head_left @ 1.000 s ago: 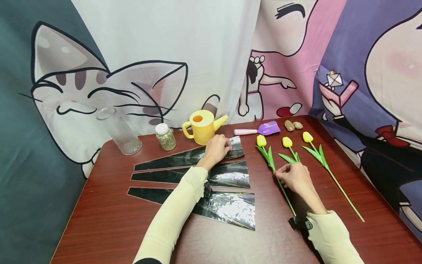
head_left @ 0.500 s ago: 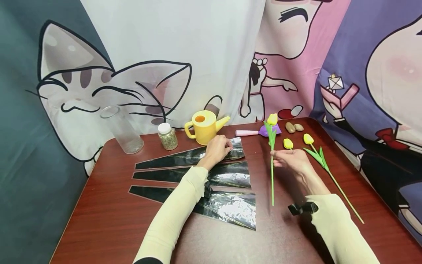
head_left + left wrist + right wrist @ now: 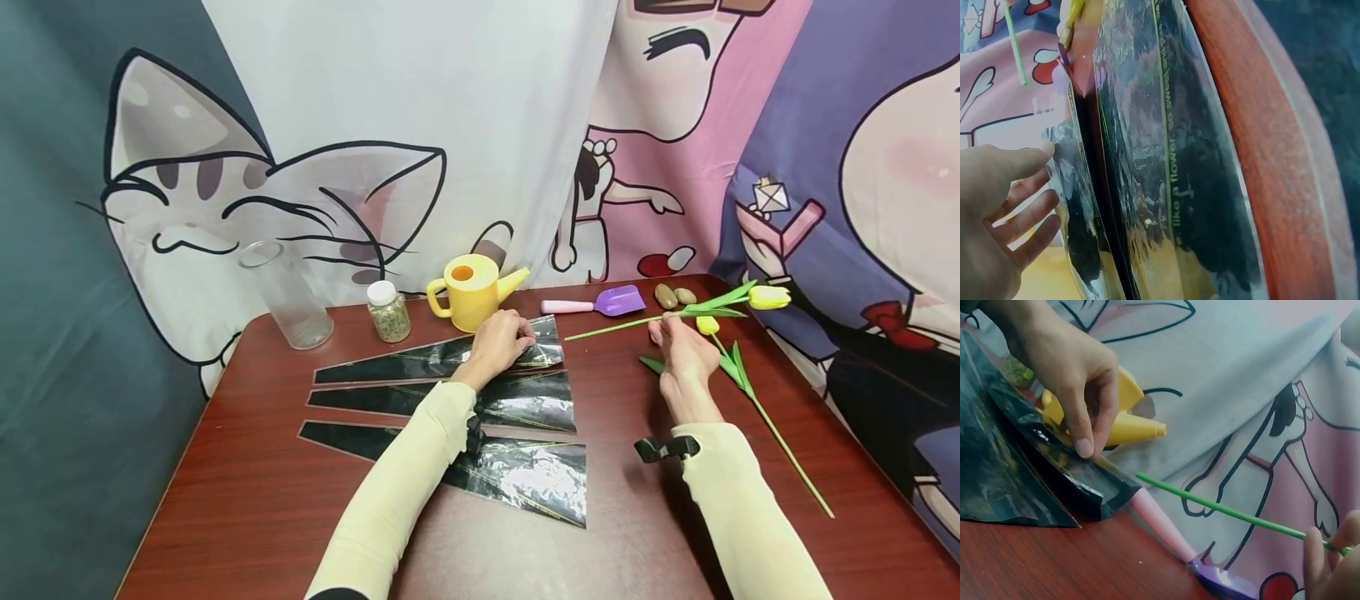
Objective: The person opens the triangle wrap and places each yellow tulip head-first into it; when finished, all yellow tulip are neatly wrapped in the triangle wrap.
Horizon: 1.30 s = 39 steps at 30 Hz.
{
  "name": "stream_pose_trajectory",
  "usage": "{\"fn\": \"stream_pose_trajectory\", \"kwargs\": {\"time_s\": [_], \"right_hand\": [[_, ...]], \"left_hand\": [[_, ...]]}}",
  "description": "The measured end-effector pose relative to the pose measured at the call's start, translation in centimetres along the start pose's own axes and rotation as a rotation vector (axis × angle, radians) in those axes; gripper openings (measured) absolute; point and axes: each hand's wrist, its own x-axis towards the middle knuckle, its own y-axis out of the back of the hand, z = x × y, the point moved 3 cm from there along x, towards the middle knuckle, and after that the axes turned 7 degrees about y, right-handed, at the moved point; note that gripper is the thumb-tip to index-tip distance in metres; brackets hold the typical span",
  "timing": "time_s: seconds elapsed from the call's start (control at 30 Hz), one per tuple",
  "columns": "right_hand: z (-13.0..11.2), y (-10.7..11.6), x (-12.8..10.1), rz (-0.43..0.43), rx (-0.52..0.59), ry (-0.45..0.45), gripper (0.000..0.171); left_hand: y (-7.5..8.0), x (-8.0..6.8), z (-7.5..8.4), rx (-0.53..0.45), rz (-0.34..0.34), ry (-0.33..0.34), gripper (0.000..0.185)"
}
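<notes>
My left hand (image 3: pixel 501 337) pinches the wide end of the top black wrapping sheet (image 3: pixel 420 362), one of three lying side by side; its edge is slightly lifted (image 3: pixel 1094 487). The left wrist view shows the thumb on that shiny sheet (image 3: pixel 1166 156). My right hand (image 3: pixel 681 346) grips a yellow tulip (image 3: pixel 769 297) by its green stem (image 3: pixel 1229 512) and holds it nearly level above the table, bud to the right. A second tulip (image 3: pixel 707 325) lies on the table just right of that hand. A green leaf (image 3: pixel 651 364) shows left of the hand.
Along the back of the red-brown table (image 3: pixel 247 508) stand a clear glass vase (image 3: pixel 288 296), a small white-capped jar (image 3: pixel 388 311) and a yellow watering can (image 3: pixel 468 290). A purple scoop (image 3: pixel 600 302) and two brown stones (image 3: pixel 673 295) lie behind the tulips. Cartoon curtains hang behind.
My right hand lifted a tulip off the table, stood it upright, then swung it level with the bud to the right. The left hand stayed on the top sheet.
</notes>
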Motion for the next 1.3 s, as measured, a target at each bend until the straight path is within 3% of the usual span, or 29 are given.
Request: {"fn": "stream_pose_trajectory", "kwargs": {"time_s": [0.2,0.53,0.83,1.1,1.3], "right_hand": [[1.0,0.5,0.7,0.081,0.009,0.051,0.013],[4.3,-0.8,-0.5,0.026,-0.029,0.064,0.011],[8.1,-2.9,-3.2,-0.068,-0.072,-0.009,0.012],[10.9,-4.0,-5.0,-0.061,-0.217,-0.133,0.005],[11.6,-4.4,-5.4,-0.043,-0.317,-0.17,0.016]], "left_hand": [[0.2,0.0,0.1,-0.004,0.012,-0.004,0.005],[0.2,0.1,0.2,-0.024,0.018,-0.017,0.004],[0.3,0.3,0.3,-0.031,0.024,-0.017,0.004],[0.5,0.3,0.0,-0.012,0.032,-0.008,0.004],[0.5,0.1,-0.3,-0.006,0.004,0.006,0.005]]}}
